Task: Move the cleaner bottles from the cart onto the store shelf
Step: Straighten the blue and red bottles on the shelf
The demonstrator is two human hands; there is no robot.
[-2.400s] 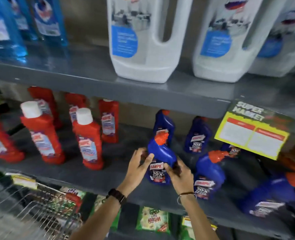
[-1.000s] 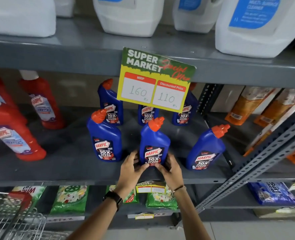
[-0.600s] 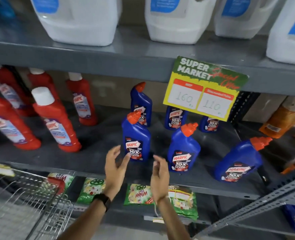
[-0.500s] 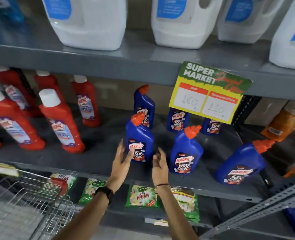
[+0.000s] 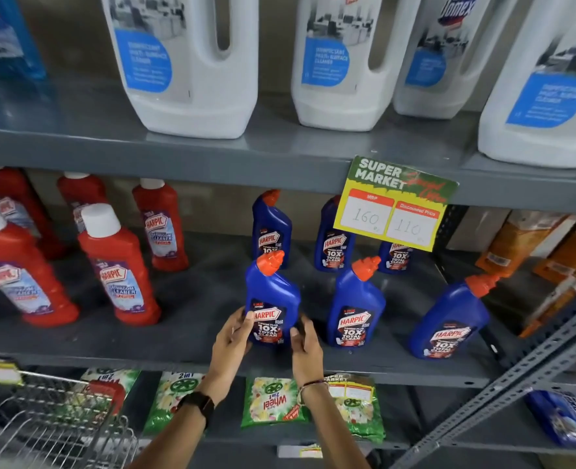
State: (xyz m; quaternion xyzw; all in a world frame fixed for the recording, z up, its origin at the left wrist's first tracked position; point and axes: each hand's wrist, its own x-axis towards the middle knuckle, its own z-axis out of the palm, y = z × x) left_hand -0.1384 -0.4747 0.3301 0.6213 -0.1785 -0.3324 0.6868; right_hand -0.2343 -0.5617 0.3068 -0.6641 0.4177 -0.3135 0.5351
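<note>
Two bare hands frame a blue plastic toilet-cleaner bottle with an orange angled cap (image 5: pixel 272 299) standing upright near the front edge of the grey metal store shelf (image 5: pixel 178 336): the left hand (image 5: pixel 230 340) curls against its left flank, the right hand (image 5: pixel 305 343) against its lower right corner. Rigid, smooth and likely liquid-heavy, it looks best gripped low around the labelled body, not the cap.

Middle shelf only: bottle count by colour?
Blue bottles: 6
Red bottles: 6, counting the sliver at the left edge
Orange bottles: at least 2, blurred and cut off
Total: at least 14
</note>
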